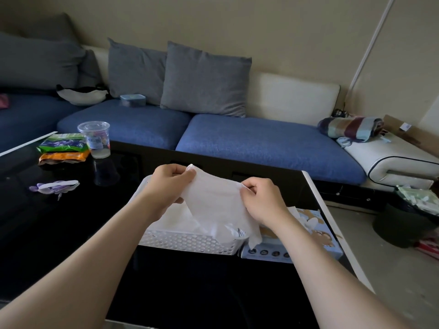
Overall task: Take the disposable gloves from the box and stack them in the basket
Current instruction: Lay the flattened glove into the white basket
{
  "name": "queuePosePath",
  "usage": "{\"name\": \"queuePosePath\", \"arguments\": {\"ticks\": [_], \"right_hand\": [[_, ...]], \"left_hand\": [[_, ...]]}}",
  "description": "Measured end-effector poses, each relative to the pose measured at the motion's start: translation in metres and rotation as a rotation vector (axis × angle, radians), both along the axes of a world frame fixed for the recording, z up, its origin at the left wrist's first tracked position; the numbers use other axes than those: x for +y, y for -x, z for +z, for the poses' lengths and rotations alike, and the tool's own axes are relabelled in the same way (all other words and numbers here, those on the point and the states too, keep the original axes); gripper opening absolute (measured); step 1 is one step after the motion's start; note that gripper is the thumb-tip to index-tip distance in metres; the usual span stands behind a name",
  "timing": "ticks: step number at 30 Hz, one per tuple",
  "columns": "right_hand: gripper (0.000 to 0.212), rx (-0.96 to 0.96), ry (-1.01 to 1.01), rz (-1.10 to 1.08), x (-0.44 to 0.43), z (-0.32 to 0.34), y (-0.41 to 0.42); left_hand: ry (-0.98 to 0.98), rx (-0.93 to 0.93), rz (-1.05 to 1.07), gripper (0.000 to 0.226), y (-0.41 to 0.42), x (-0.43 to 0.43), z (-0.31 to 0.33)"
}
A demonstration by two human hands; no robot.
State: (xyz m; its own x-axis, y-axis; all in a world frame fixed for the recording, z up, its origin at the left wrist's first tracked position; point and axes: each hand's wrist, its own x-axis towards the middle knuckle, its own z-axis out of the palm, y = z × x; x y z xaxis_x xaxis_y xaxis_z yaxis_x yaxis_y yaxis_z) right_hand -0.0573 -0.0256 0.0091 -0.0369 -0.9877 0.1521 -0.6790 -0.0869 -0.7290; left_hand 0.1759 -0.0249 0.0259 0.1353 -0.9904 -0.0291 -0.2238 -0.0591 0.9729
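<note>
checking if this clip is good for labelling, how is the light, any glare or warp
Head view: dim light; the glossy black table mirrors the plastic cup; the wide lens stretches the frame edges; the white glove in the left hand and right hand blends into the white basket.

1. Beyond the grip, a sofa (261, 138) with blue seat cushions runs along a plain beige wall (285, 32).
2. Up and behind the grip, grey pillows (204, 79) lean on the sofa's back, with a white backrest (292, 96) to their right.
3. Under the grip and to its left spreads a glossy black table (59, 233) with a white edge.
4. Far right of the grip, a striped rolled blanket (351, 127) lies on the sofa's white end, above a dull grey floor (403, 276).
5. Up and right of the grip, a thin white pipe (370, 43) climbs the wall.
6. The light is soft and dim.
</note>
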Motion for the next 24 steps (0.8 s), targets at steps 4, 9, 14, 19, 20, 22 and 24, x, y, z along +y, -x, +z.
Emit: {"name": "queuePosePath", "arguments": {"ticks": [4,9,14,19,20,22,24], "right_hand": [[0.016,0.199,0.068,0.014,-0.005,-0.004,-0.016],[0.017,0.465,0.132,0.084,-0.007,-0.005,-0.041],[0.018,0.55,0.105,0.132,-0.016,-0.01,-0.061],[0.022,0.607,0.061,0.15,-0.021,-0.013,-0.066],[0.022,0.623,0.075,0.145,-0.023,-0.014,-0.066],[0.021,0.674,0.123,0.133,-0.025,-0.014,-0.067],[0.022,0.719,0.174,0.12,-0.028,-0.014,-0.066]], "left_hand": [[0.003,-0.104,0.065,0.026,-0.013,-0.002,-0.004],[0.032,-0.449,0.165,0.029,-0.025,-0.001,-0.014],[-0.026,-0.799,0.085,0.018,-0.038,-0.004,-0.027],[-0.107,-1.027,0.038,0.013,-0.041,-0.007,-0.038],[-0.101,-1.048,0.044,0.017,-0.041,-0.008,-0.04],[-0.086,-1.096,0.051,0.022,-0.04,-0.008,-0.04],[-0.072,-1.152,0.031,0.026,-0.039,-0.009,-0.039]]}}
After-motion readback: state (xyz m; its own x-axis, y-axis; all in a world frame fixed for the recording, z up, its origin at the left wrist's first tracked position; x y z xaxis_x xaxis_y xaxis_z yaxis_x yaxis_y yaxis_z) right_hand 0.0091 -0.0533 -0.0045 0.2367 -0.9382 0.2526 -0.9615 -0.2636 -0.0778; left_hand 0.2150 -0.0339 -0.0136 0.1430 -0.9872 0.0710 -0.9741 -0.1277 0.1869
